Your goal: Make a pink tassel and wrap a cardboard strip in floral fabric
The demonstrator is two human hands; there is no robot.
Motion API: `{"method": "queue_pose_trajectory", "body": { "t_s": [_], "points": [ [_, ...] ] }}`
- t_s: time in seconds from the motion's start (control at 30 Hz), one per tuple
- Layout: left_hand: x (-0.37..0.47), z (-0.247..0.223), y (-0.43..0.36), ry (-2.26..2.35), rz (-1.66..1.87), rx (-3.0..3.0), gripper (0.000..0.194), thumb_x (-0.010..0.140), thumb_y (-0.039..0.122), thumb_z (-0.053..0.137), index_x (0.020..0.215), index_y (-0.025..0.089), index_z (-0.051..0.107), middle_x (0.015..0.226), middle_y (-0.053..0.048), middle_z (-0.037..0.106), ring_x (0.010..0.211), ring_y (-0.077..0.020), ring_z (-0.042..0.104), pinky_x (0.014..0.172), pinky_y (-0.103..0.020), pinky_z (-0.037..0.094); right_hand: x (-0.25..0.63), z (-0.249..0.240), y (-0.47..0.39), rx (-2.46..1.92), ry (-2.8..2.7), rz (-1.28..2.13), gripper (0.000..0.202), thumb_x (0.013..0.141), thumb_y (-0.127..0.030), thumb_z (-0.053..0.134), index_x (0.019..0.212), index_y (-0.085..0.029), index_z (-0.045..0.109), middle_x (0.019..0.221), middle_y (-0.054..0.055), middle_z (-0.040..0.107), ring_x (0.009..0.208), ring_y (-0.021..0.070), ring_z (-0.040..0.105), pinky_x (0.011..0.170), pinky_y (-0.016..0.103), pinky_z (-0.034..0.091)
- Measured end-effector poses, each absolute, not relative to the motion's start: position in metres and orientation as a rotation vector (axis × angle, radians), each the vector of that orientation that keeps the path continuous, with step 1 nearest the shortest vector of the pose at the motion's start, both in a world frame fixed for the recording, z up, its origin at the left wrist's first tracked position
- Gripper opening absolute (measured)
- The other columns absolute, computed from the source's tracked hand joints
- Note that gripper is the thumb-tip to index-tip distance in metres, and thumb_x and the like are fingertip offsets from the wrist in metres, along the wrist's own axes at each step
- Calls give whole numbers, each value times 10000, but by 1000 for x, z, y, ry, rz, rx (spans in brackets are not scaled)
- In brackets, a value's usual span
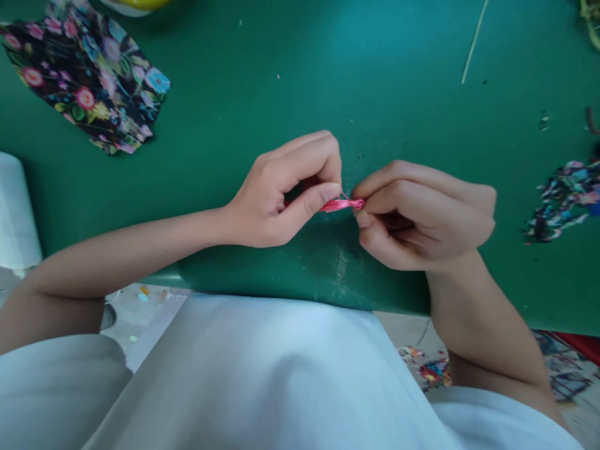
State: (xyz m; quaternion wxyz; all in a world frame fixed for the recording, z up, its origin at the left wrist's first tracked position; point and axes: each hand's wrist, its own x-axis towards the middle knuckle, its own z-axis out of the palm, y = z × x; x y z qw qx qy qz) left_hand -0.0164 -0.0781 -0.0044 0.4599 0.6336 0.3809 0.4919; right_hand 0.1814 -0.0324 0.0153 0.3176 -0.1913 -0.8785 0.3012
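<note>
A small pink tassel (pixel 341 204) of thread is stretched between my two hands, above the green table. My left hand (pixel 290 190) is closed, its thumb and bent index finger pinching the loose strands and a thin pink thread. The rest of the strands are hidden inside that hand. At the other end, my right hand (pixel 417 215) pinches the tassel's looped, knotted head between thumb and fingertips. Both hands are close together near the table's front edge.
Floral black fabric (pixel 94 81) lies at the upper left of the green table (pixel 262 69). A heap of fabric scraps (pixel 562 200) is at the right. A pale green strip (pixel 474 42) lies at the back. A white object (pixel 17 212) stands at the left edge.
</note>
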Motion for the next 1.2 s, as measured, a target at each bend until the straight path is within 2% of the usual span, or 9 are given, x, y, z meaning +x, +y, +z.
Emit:
{"method": "queue_pose_trajectory", "body": {
  "t_s": [0.17, 0.33, 0.53, 0.67, 0.87, 0.97, 1.07, 1.13, 1.2],
  "points": [
    [-19, 3, -77, 1032, 1176, 1596, 340, 965, 478, 548, 744, 221, 563, 725, -18, 584, 689, -131, 587, 649, -315, 477, 182, 15, -32, -498, -2314, 851, 236, 758, -30, 563, 750, -235, 447, 767, -24, 616, 541, 75, 508, 439, 242, 372],
    [-19, 2, -74, 1088, 1160, 1651, 389, 978, 506, 506, 726, 216, 564, 739, -21, 585, 766, -128, 620, 698, -293, 524, 179, 15, -33, -559, -2262, 886, 249, 730, -26, 574, 747, -234, 439, 752, -12, 603, 540, 97, 494, 448, 270, 356],
    [-19, -1, -70, 843, 1166, 1718, 212, 981, 359, 545, 824, 235, 615, 830, -27, 655, 889, -146, 646, 773, -298, 557, 177, 16, -35, -708, -2233, 870, 233, 776, -50, 540, 726, -243, 418, 709, -8, 599, 554, 117, 495, 482, 286, 365],
    [-19, 0, -70, 843, 966, 1768, 255, 992, 385, 518, 823, 234, 634, 787, -14, 684, 795, -142, 675, 743, -291, 550, 176, 16, -36, -789, -2229, 859, 232, 796, -64, 537, 713, -244, 414, 690, -2, 590, 604, 136, 563, 519, 292, 414],
    [-19, 5, -74, 944, 905, 1702, 343, 980, 475, 524, 795, 219, 657, 677, 17, 667, 697, -117, 693, 679, -250, 550, 173, 12, -37, -731, -2221, 848, 229, 773, -69, 573, 735, -244, 429, 680, -17, 552, 574, 124, 501, 506, 285, 392],
    [-19, 6, -74, 991, 982, 1521, 339, 945, 505, 567, 786, 214, 641, 703, 25, 681, 627, -90, 675, 585, -226, 541, 173, 10, -36, -706, -2238, 803, 199, 815, -63, 574, 773, -233, 480, 779, 9, 612, 651, 128, 548, 555, 285, 440],
    [-19, 6, -73, 1018, 1055, 1347, 300, 933, 477, 593, 793, 214, 631, 709, 32, 685, 615, -80, 673, 560, -216, 551, 175, 7, -34, -678, -2300, 623, 141, 841, -87, 595, 811, -215, 543, 1007, 79, 673, 868, 190, 625, 685, 344, 518],
    [-18, 4, -73, 1012, 1103, 1274, 274, 928, 443, 612, 790, 208, 630, 705, 35, 686, 618, -79, 677, 565, -214, 564, 176, 5, -32, -654, -2303, 447, 95, 850, -145, 608, 807, -221, 573, 1097, 71, 680, 971, 232, 629, 750, 394, 536],
    [-18, 3, -73, 990, 1138, 1234, 257, 920, 422, 635, 790, 200, 633, 711, 33, 694, 628, -79, 685, 574, -211, 576, 176, 3, -31, -672, -2252, 284, 98, 876, -221, 594, 780, -232, 578, 1094, 23, 701, 986, 239, 633, 800, 429, 532]
  ]
}}
